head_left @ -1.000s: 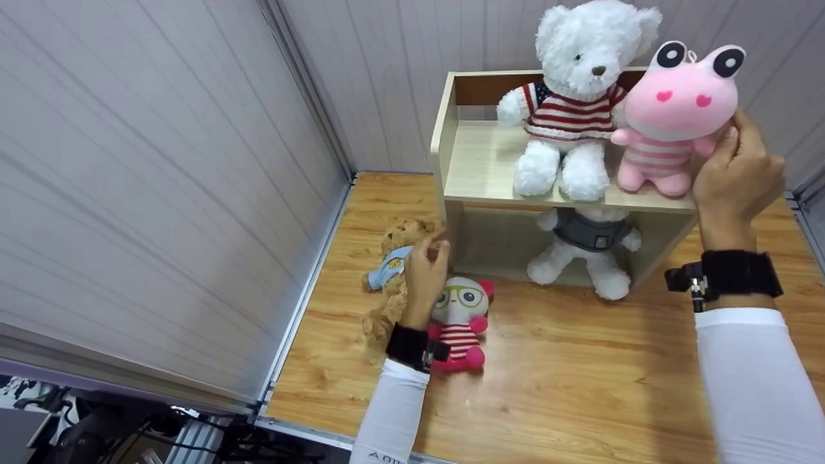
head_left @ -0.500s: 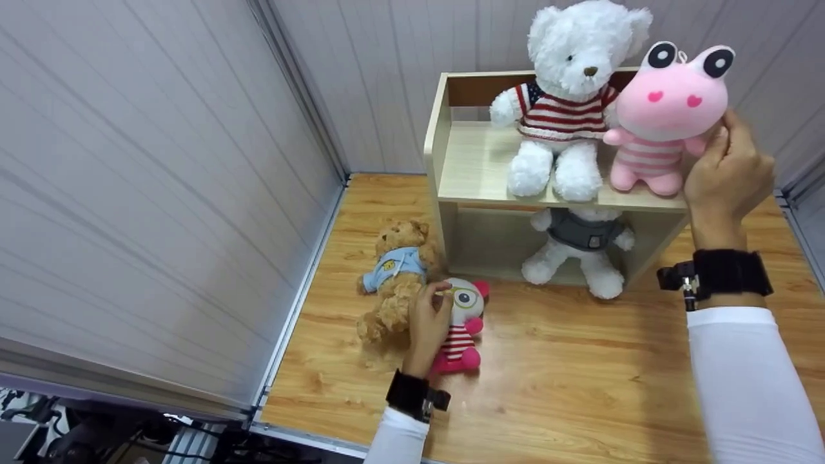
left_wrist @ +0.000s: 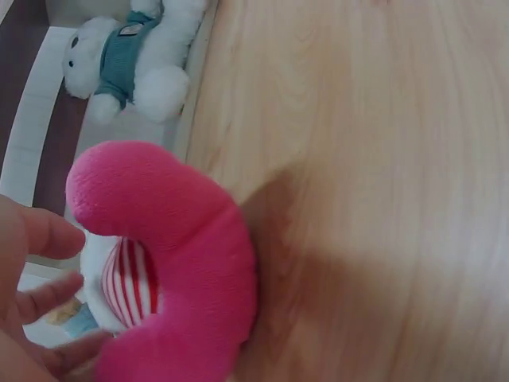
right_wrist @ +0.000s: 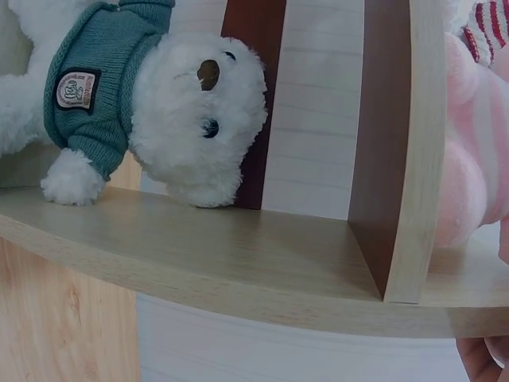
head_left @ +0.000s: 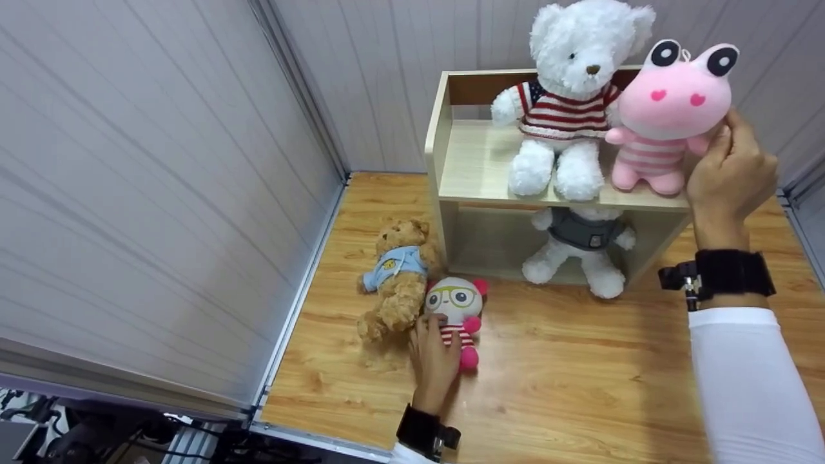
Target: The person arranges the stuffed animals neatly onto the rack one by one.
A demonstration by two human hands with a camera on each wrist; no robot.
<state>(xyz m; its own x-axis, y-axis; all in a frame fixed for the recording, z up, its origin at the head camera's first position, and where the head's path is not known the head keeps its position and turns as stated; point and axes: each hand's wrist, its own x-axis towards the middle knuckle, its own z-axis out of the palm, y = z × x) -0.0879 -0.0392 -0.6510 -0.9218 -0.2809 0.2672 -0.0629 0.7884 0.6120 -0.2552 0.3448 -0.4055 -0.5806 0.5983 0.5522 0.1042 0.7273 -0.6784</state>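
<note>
My left hand (head_left: pixel 433 357) reaches over a pink-and-white panda plush (head_left: pixel 454 301) lying on the floor. Its fingers spread loosely at the plush's striped body; in the left wrist view they hang beside the bright pink legs (left_wrist: pixel 203 255). At the right end of a small wooden shelf (head_left: pixel 477 158), my right hand (head_left: pixel 731 171) grips the side panel, fingers on its outer face in the right wrist view. Right beside that hand, a pink frog plush (head_left: pixel 673 103) stands on the top level. A white bear in a striped sweater (head_left: pixel 567 116) sits next to the frog.
In the lower compartment sits another white bear with a dark sweater (head_left: pixel 583 232). A brown bear in a blue hoodie (head_left: pixel 398 270) lies on the wooden floor (head_left: pixel 554 380), left of the panda. A panelled wall (head_left: pixel 174 161) rises at the left.
My left hand has moved down from beside the shelf's left side, past the brown bear, to the panda plush's body. The right hand stays in place; the head view has shifted slightly.
</note>
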